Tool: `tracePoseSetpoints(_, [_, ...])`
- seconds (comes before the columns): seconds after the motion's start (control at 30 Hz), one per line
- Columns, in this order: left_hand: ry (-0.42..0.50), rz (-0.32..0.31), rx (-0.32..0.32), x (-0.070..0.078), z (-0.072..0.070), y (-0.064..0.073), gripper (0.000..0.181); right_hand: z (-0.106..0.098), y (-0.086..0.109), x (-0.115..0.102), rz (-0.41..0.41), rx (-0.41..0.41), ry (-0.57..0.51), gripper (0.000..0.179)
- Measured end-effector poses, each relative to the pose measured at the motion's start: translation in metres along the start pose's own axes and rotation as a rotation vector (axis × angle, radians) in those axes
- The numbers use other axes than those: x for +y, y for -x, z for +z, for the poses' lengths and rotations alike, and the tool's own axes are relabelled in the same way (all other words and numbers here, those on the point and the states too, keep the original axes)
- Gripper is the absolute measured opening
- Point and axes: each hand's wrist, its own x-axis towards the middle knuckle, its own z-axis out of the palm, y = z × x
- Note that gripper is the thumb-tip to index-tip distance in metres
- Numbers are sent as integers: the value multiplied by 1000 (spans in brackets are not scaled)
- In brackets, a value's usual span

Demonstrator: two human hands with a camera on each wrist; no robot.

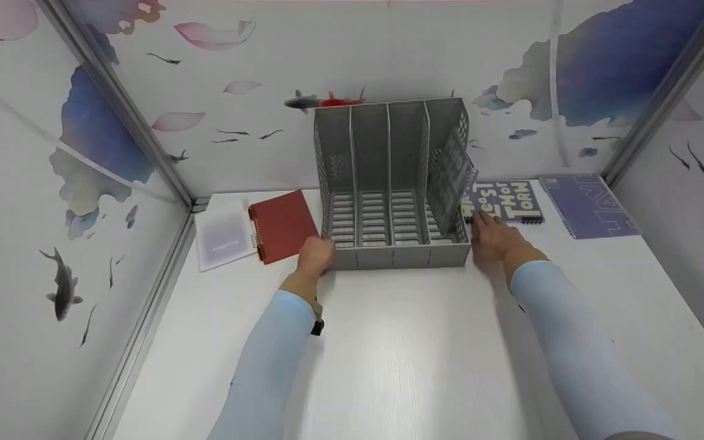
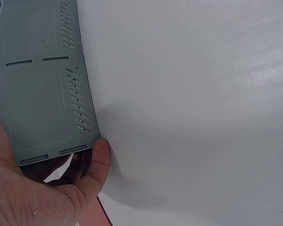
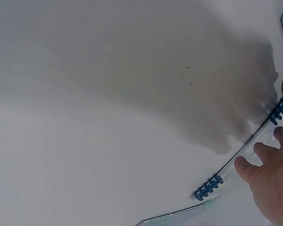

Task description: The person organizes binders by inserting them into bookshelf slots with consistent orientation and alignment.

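Observation:
A grey four-slot file organizer (image 1: 395,256) stands against the back wall, its slots facing me. In its rightmost slot leans a dark spiral notebook (image 1: 450,177). My left hand (image 1: 315,253) grips the organizer's front left corner; in the left wrist view, its fingers curl around the end of the grey front panel (image 2: 35,108). Beside the organizer's right side, my right hand (image 1: 498,238) hovers at or touches the near edge of a notebook with big yellow lettering (image 1: 514,198). Its fingers are spread in the right wrist view, close to the dark blue spiral binding (image 3: 208,187); contact is unclear.
Left of the organizer lie a red spiral notebook (image 1: 285,226) and a white and lilac notebook (image 1: 223,235). A purple spiral notebook (image 1: 590,208) lies at the far right. White panels with painted fish and petals enclose the white table (image 1: 401,348) at the back and sides.

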Motion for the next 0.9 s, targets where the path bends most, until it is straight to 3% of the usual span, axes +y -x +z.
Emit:
tracePoseSetpoints(0.03, [2, -3, -5, -2, 1, -2, 30, 0, 0, 1, 2, 0, -3, 73])
tracePoseSetpoints(0.13, [3, -6, -5, 7, -3, 14, 31, 1, -1, 3, 9, 0, -14, 73])
tracePoseSetpoints(0.33, [19, 2, 19, 43, -22, 83, 33, -1, 1, 4, 22, -1, -7, 74])
tracePoseSetpoints(0.43, [1, 5, 32, 51, -26, 98, 35, -1, 1, 4, 35, -8, -9, 74])
tracePoseSetpoints(0.57, [-12, 6, 47, 53, -26, 101, 35, 1, 1, 4, 44, -2, -11, 74])
tracePoseSetpoints(0.73, [-1, -3, 44, 50, -26, 94, 31, 5, 2, 4, 44, 18, -23, 74])
tracePoseSetpoints(0.9, [18, -17, 7, 38, -21, 68, 29, 9, 5, 3, 44, 33, 10, 73])
